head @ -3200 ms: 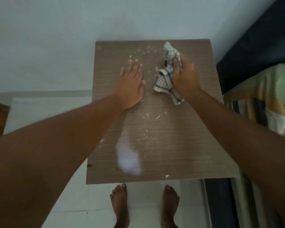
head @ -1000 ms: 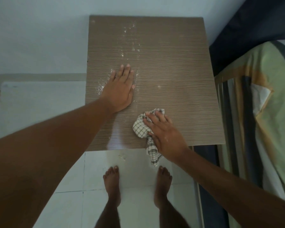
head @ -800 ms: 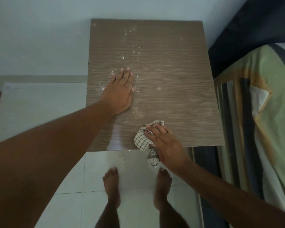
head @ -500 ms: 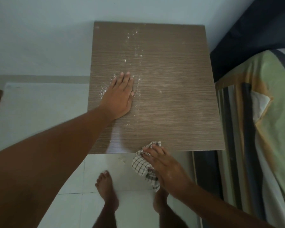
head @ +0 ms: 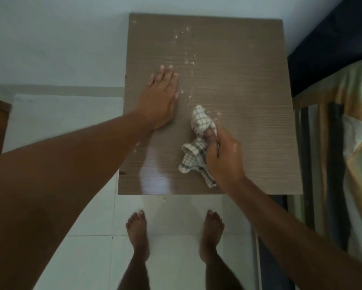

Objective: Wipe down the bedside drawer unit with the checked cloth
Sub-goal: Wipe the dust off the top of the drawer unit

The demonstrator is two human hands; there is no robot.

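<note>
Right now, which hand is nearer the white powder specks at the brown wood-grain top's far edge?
Left. The left hand lies flat just before the specks; the right hand grips the checked cloth nearer the front.

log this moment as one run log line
phase: wipe not finished | right hand: grips checked cloth on drawer unit top | left hand: flat on top | white specks: on far half

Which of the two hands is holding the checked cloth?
The right hand grips the checked cloth; the left hand lies flat and empty on the drawer unit.
</note>
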